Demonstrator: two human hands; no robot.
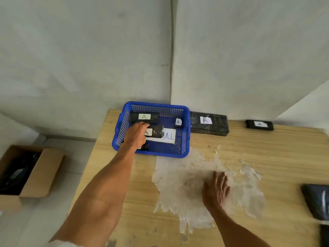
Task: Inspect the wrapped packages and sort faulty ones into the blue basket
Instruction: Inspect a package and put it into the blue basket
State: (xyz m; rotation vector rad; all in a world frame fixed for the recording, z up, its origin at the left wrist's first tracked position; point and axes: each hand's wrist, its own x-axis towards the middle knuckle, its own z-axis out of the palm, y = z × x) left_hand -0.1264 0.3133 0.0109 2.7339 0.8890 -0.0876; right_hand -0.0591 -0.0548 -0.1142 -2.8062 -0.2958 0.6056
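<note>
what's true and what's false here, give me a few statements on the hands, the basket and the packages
1. The left hand reaches into the blue basket. True.
2. The right hand holds a package. False: it lies flat on the table and holds nothing.
3. The blue basket is empty. False: several wrapped packages lie in it, among them the back package labelled A.
4. A large black package labelled A lies on the table just right of the basket. True.
5. The cardboard box stands on the table. False: it sits lower down, off the table's left side.
</note>
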